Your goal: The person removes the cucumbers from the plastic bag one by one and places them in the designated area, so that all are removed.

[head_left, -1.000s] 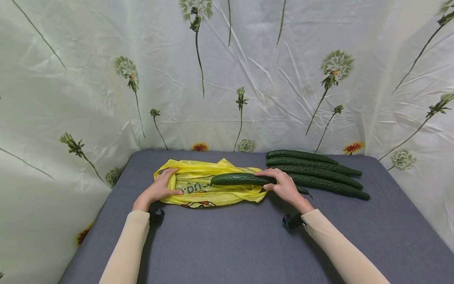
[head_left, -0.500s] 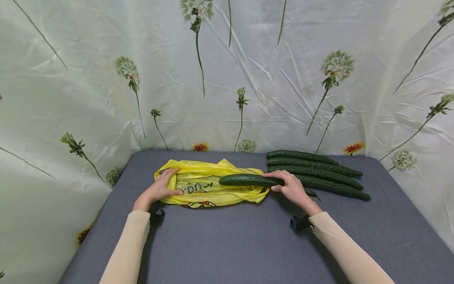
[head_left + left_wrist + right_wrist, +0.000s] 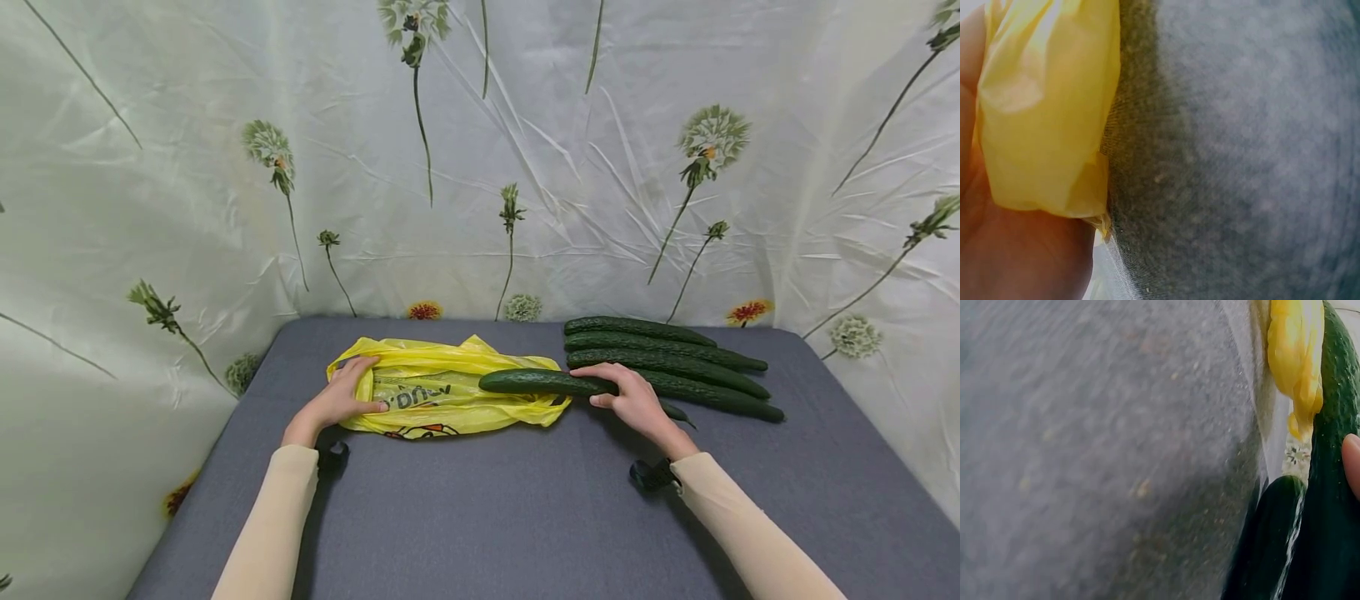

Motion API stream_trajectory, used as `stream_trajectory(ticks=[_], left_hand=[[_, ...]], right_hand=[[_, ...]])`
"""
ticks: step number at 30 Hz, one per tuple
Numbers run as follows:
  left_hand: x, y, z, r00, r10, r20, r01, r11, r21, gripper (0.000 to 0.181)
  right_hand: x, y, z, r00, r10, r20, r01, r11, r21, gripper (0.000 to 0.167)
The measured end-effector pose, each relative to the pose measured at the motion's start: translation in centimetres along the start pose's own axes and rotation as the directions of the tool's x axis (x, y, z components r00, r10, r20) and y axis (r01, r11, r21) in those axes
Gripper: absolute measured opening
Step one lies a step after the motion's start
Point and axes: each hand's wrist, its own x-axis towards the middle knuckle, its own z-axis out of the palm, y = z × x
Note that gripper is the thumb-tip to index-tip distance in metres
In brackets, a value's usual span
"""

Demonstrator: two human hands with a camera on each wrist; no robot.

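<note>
A long dark green cucumber (image 3: 525, 382) is held in my right hand (image 3: 630, 402), fingers over its top and thumb on its near side. Its left end lies over the crumpled yellow plastic bag (image 3: 442, 421); its thin tail shows beyond my hand. The right wrist view has the held cucumber (image 3: 1338, 375) beside a fold of the yellow bag (image 3: 1294, 356) and a fingertip. My left hand (image 3: 337, 400) grips the bag's left end between thumb and fingers. Up close in the left wrist view, the bag (image 3: 1047, 119) hides most of that hand.
Several more cucumbers (image 3: 667, 362) lie side by side at the table's back right, close behind my right hand. Grey cloth covers the table (image 3: 480, 517). A white curtain (image 3: 480, 167) with printed flowers rises along the back and sides.
My right hand has drawn the cucumber to the right, so less of it overlaps the bag. The left hand and the bag have hardly moved.
</note>
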Motion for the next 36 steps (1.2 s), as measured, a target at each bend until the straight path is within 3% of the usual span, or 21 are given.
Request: stream_trajectory(ticks=[36], left_hand=[[0.0,0.2,0.0,1.000,0.006,0.001,-0.006,1.000,0.000,0.087]], right_hand=[[-3.5,3.1,-3.3,0.997,0.073,-0.030,-0.074,0.997,-0.024,0.044]])
